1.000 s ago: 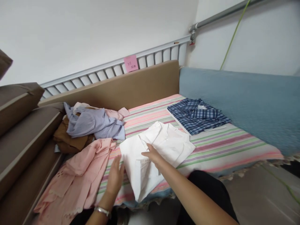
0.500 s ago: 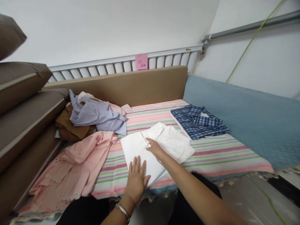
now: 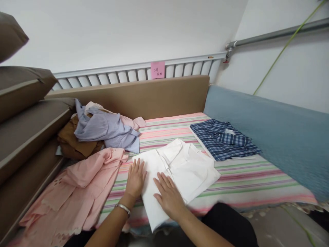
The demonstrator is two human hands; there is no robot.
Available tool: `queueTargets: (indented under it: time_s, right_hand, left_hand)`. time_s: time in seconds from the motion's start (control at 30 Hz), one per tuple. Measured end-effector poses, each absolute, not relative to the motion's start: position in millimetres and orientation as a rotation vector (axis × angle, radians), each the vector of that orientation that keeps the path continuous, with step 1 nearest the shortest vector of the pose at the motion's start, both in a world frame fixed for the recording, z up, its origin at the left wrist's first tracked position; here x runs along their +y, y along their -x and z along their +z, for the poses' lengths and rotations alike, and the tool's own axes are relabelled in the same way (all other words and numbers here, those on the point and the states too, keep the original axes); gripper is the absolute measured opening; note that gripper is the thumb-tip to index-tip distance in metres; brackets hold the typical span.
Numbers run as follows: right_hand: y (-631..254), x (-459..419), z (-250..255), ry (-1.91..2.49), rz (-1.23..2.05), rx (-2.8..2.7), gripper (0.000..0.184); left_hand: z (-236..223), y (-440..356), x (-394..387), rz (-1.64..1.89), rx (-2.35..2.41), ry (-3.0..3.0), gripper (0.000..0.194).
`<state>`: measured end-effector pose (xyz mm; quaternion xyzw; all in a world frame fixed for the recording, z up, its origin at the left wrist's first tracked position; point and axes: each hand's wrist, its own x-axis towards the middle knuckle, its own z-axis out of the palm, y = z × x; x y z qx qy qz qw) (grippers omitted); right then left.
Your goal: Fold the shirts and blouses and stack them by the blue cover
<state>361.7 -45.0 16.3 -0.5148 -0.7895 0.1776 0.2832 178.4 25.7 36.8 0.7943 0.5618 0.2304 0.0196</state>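
Observation:
A white shirt (image 3: 190,168), partly folded, lies on the striped cloth (image 3: 236,178) in front of me. My left hand (image 3: 135,179), with a silver bracelet on its wrist, rests at the shirt's left edge, fingers stretched out. On the folded panel nearer me lies my right hand (image 3: 168,195), flat with its fingers extended. Neither hand grips the fabric. To the right is a folded blue plaid shirt (image 3: 223,139) with a small white tag. A pink garment with a scalloped, cut-out hem (image 3: 82,187) spreads out to the left.
Behind the pink garment sits a heap with a light blue striped shirt (image 3: 102,125) and a brown garment (image 3: 75,140). Brown cushions (image 3: 28,120) are stacked at far left. A tan backboard (image 3: 144,97) and a blue padded side (image 3: 264,127) border the surface.
My left hand has moved up along the shirt's left edge. My right hand has come down and flattened from its pointing pose near the collar. The white shirt's near corner extends closer to me.

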Motion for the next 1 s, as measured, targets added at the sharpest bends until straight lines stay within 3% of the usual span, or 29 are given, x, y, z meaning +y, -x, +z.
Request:
queueTargets:
  time_s: [0.2,0.4,0.6,0.67,0.77,0.87,1.0]
  right_hand:
    - [-366.3,-47.0,7.6,1.387,0.432,-2.106,0.063]
    - [-365.3,-45.0,8.3,1.388,0.457,-2.078,0.064]
    - [-364.8,-45.0,7.5,1.418,0.405,-2.134,0.062]
    - [-364.1,-45.5,9.0,1.419,0.375,-2.15,0.061]
    - [-363.4,-46.2,11.2,1.424,0.352,-2.159,0.06]
    - [-363.4,-45.8,10.8,1.434,0.345,-2.163,0.059]
    - [-363.2,-43.5,8.6,1.431,0.326,-2.174,0.056]
  left_hand:
    - [28.4,-202.4,67.7,0.308,1.881,-2.396,0.057]
    - [14.4,-203.1,79.9,0.231,1.911,-2.368,0.06]
    - [30.2,-211.1,83.2,0.139,1.921,-2.276,0.06]
    - [38.8,-214.7,71.7,0.281,1.93,-2.254,0.057]
    - [42.8,-211.1,39.5,0.777,1.924,-2.039,0.054]
    - [35.0,-196.3,0.5,1.21,1.764,-1.313,0.056]
    - [26.8,-182.4,-37.8,1.246,1.518,-0.73,0.045]
